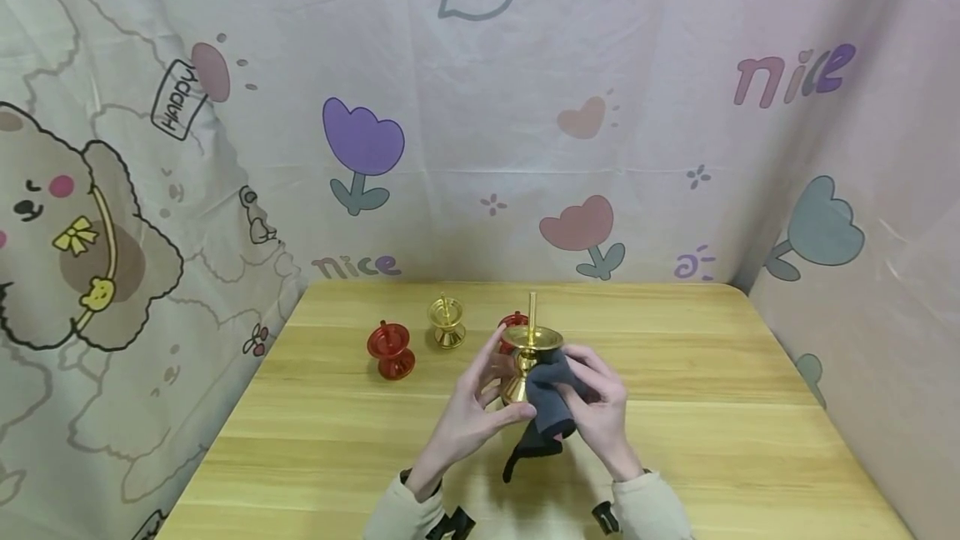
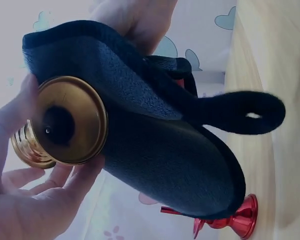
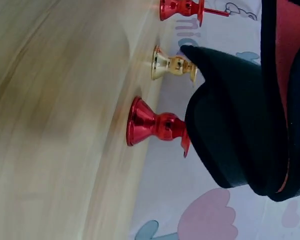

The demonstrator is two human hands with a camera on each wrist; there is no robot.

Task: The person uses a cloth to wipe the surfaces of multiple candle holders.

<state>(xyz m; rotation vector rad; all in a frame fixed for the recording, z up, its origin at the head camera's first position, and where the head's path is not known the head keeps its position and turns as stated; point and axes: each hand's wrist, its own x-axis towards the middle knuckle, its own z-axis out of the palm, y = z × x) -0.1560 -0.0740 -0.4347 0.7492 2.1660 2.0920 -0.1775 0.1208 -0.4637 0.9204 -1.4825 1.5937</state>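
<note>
The sleeves sit at the bottom edge of the head view, and just beyond them both hands meet over the near middle of the table [image 1: 675, 407]. The left hand [image 1: 468, 411] curls its fingers round the stem and foot of a gold candlestick [image 1: 530, 352], held off the table with its pin pointing up. The left wrist view shows the round underside of its foot [image 2: 70, 120] with the fingertips against the rim. The right hand [image 1: 600, 411] grips a dark cloth [image 1: 551, 407] and presses it against the candlestick's right side; a loop of the cloth hangs below. Further back stand a small gold holder [image 1: 447, 323] and a red holder [image 1: 391, 352] to its left. A second red holder [image 1: 512, 325] stands just behind the candlestick, partly hidden.
</note>
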